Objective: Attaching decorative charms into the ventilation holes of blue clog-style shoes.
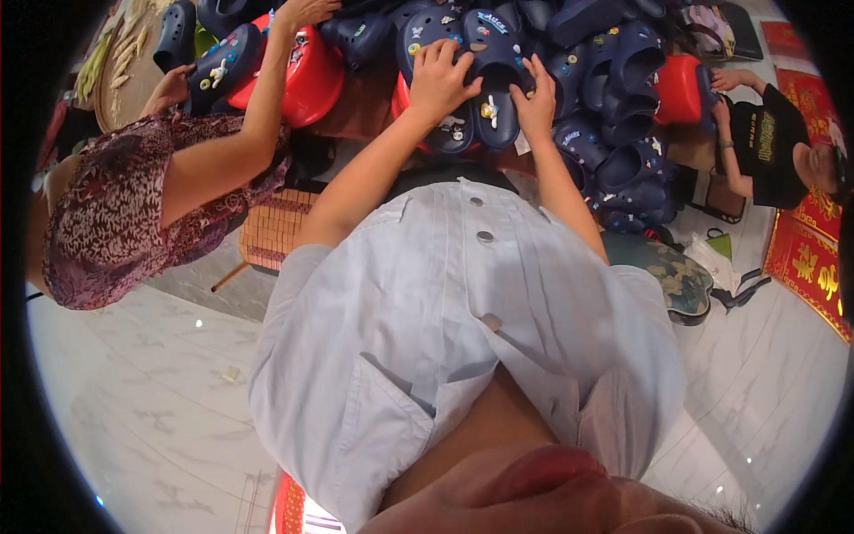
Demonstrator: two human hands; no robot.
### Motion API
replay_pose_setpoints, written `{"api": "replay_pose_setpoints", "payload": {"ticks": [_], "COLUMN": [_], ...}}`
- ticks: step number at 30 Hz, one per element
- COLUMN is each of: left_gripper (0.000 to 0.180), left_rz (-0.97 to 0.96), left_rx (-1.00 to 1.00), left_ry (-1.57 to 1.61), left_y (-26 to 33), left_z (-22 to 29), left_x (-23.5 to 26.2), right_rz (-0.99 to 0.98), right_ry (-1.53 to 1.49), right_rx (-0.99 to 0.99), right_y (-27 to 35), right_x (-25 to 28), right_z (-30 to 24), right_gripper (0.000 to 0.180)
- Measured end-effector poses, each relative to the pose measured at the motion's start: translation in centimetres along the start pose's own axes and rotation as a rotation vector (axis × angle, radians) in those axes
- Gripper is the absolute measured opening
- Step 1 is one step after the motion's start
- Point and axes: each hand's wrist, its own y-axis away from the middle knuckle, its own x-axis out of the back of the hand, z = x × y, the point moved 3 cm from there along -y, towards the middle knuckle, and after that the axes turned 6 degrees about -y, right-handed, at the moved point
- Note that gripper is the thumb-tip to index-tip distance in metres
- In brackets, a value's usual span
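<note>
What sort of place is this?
Probably a home or small shop used as a workshop: a big pile of navy clogs, alongside red-and-gold banners and a marble-patterned floor.

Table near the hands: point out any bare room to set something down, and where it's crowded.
A small reddish-brown strip of table shows between the rounded red plastic item and the left hand. Crowded: the dark blue clog pile, right of the right hand.
</note>
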Motion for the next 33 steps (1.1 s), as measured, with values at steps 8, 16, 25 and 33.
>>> {"api": "replay_pose_setpoints", "payload": {"ticks": [8,16,25,33], "left_gripper": [0.045,0.043,0.043,0.031], "left_rz": [0.010,0.025,-0.001,-0.004], "left_rx": [-0.011,-0.023,-0.021,0.362], "left_ry": [-0.014,-0.042,0.009,0.494], "left_y": [0.5,0.7,-0.3,0.9], "left_z": [0.0,-0.3,-1.1,-6.9], "left_x": [0.1,-0.4,-0.9,2.8], "right_rz": [0.000,-0.044,-0.387,-0.576], "right_ry": [0.131,0.170,0.267,0.200], "right_rx": [0.166,0.271,0.135,-0.034], "right_y": [0.1,-0.4,3.4,1.9], "right_x": [-0.2,1.0,-2.1,-3.0], "right_z": [-0.4,-1.5,-3.6,-1.5], "right_gripper": [0.070,0.049,0.041,0.031]}}
